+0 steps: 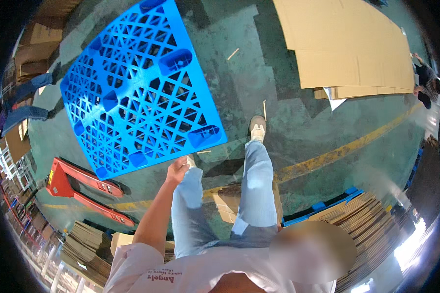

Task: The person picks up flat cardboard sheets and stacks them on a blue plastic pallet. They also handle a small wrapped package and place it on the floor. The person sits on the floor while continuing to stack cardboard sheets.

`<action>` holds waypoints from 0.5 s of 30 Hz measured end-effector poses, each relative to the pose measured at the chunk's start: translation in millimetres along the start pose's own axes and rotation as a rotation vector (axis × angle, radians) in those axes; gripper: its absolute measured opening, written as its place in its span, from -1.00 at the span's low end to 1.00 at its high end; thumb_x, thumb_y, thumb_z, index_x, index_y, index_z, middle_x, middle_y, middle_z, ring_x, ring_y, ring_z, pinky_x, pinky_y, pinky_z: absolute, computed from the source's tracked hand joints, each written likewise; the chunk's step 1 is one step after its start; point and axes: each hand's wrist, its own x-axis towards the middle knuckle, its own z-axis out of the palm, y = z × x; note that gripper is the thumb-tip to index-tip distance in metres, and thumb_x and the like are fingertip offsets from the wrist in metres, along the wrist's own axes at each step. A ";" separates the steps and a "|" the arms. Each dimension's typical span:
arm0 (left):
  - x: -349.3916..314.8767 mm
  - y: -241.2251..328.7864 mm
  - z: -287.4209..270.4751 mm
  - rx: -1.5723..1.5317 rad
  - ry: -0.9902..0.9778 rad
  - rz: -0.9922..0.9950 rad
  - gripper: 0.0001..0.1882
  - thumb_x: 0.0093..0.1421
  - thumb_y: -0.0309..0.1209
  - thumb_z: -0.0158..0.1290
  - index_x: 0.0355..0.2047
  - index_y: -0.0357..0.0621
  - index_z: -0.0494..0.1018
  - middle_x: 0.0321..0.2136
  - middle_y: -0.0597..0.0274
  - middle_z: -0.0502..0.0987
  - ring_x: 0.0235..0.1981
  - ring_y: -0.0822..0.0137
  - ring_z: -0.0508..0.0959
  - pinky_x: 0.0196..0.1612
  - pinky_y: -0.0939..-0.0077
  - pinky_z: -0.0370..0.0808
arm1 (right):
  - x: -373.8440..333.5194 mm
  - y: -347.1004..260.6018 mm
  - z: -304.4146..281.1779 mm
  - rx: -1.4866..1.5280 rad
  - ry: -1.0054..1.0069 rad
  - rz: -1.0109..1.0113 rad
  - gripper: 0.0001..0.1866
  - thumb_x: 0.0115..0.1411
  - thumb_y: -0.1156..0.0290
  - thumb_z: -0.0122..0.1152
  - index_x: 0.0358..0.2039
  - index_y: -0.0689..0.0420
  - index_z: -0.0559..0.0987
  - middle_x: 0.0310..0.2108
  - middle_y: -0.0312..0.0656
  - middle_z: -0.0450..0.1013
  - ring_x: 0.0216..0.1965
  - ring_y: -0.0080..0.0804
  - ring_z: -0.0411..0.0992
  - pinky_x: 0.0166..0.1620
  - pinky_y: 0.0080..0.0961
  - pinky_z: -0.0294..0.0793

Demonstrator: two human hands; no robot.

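our left hand (pixel 178 171) on the blue plastic pallet (pixel 138 78), fingers curled in
the grip looks narrow, closed on the near edge; the pallet is ahead of us to the left, one corner near our right shoe (pixel 257 128). we can't tell what our right hand is doing. the red pallet jack (pixel 59 180) is on the green floor (pixel 239 63) to our left, forks pointing our way, and there's a stack of flat cardboard (pixel 349 49) ahead right with a co-worker (pixel 429 80) beside it.
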 end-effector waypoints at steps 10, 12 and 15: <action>216.4 -45.0 69.5 0.397 0.770 0.159 -0.39 -0.15 -0.39 0.20 -0.09 -0.35 0.25 -0.14 -0.13 0.35 -0.09 -0.02 0.33 0.02 0.28 0.23 | 177.4 78.8 -123.8 -0.086 0.065 -0.113 -0.78 0.04 0.27 -0.04 -0.41 0.08 0.54 -0.38 -0.15 0.48 -0.32 -0.18 0.44 -0.32 -0.31 0.38; 223.8 -11.3 74.4 0.137 1.014 -0.052 -0.37 -0.20 -0.33 0.22 -0.13 -0.39 0.26 -0.18 -0.13 0.37 -0.11 -0.03 0.33 -0.05 0.19 0.28 | 186.7 89.8 -133.8 -0.075 0.048 -0.092 -0.78 0.04 0.27 -0.04 -0.42 0.09 0.53 -0.39 -0.15 0.48 -0.33 -0.16 0.44 -0.32 -0.29 0.38; 222.3 -100.4 22.4 0.413 1.191 -0.702 -0.27 -0.15 -0.03 0.14 -0.09 -0.35 0.25 -0.06 -0.15 0.25 -0.06 -0.08 0.31 -0.05 0.10 0.31 | 199.4 115.5 -180.3 -0.208 -0.011 -0.119 -0.77 0.05 0.27 -0.06 -0.43 0.10 0.52 -0.39 -0.14 0.48 -0.34 -0.14 0.43 -0.32 -0.27 0.37</action>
